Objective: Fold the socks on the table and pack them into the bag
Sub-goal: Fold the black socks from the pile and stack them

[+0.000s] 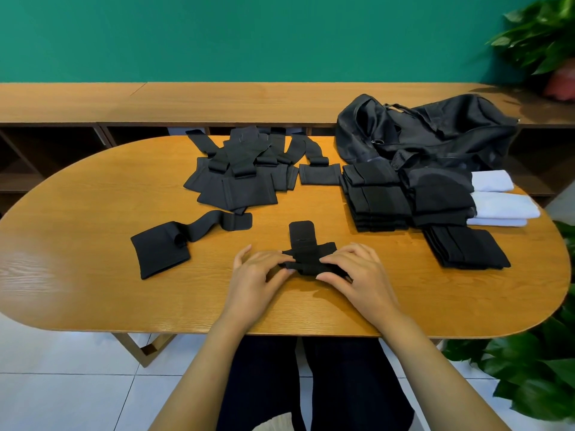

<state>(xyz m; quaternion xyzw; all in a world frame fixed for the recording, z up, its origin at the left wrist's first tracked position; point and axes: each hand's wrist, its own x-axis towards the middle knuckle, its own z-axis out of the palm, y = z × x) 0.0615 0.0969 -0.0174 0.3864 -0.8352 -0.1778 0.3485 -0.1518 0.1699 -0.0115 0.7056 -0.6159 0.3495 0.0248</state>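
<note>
Both hands work on one black sock point(306, 258) lying on the wooden counter point(93, 290), centred and towards its near edge. The left hand point(258, 276) pinches the sock's left side between thumb and curled fingers. The right hand point(357, 275) grips its right side, fingers curled over the cloth. The sock is bunched crosswise between them, and one rounded end lies flat, pointing to the far side.

One loose sock point(165, 248) lies stretched out to the left, apart from the hands. At far centre is a heap of unfolded socks point(239, 169), overlapping too much to count. A single folded piece point(320, 175) lies just right of the heap.

On the right are three stacks of folded black socks. The first stack point(376, 197) touches the second stack point(440, 197) on its right, and the third stack point(466, 250) lies nearer. Three white folded pieces point(504, 205) stick out to the right from under the second stack.

The black bag point(435, 132) lies slumped at the far right of the counter, against the far side of the stacks. It carries a small tan label point(396, 108), its writing too small to read.

Two leafy plants show: one far right point(541, 35), one near right point(529, 368).
</note>
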